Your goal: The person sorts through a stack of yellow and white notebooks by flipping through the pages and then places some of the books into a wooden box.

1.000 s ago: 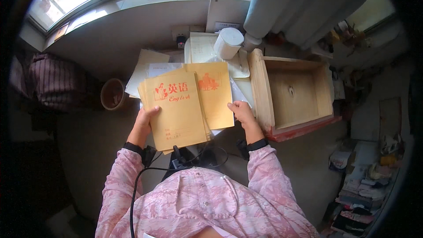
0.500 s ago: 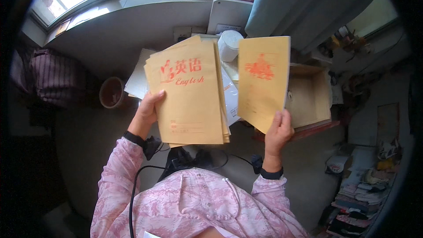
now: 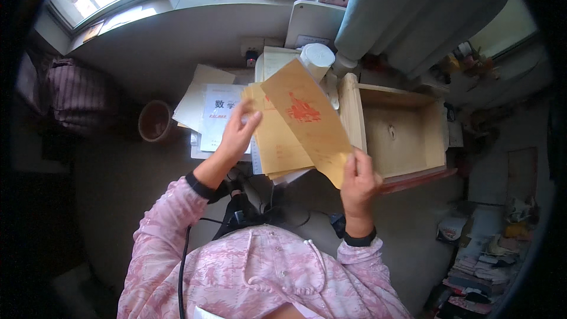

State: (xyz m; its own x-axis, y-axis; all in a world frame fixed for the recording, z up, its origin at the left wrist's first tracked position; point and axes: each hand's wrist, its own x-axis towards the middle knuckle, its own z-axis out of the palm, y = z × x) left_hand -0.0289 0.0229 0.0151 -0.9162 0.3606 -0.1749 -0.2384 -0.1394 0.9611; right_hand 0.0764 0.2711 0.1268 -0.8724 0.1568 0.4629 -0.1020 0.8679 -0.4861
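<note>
My right hand [image 3: 360, 178] grips a tan exercise book [image 3: 310, 121] with a red picture on its cover by its lower right corner. The book is tilted, and its upper left part overlaps a stack of similar tan exercise books [image 3: 277, 152] on the table. My left hand [image 3: 237, 131] is by the left edge of that stack, fingers apart and a little blurred, holding nothing. Beside it lies a white booklet [image 3: 214, 136] with dark printing, partly hidden by my hand.
An open wooden drawer [image 3: 404, 136] juts out at the right. A white round container [image 3: 317, 59] stands behind the books. Loose papers [image 3: 201, 91] lie at the table's left, near a bin [image 3: 156, 121] on the floor. Piled papers [image 3: 481, 266] sit at lower right.
The stack has gone from my left hand onto the table, further right. My left hand has let go. The book in my right hand has swung left and tilted over the stack.
</note>
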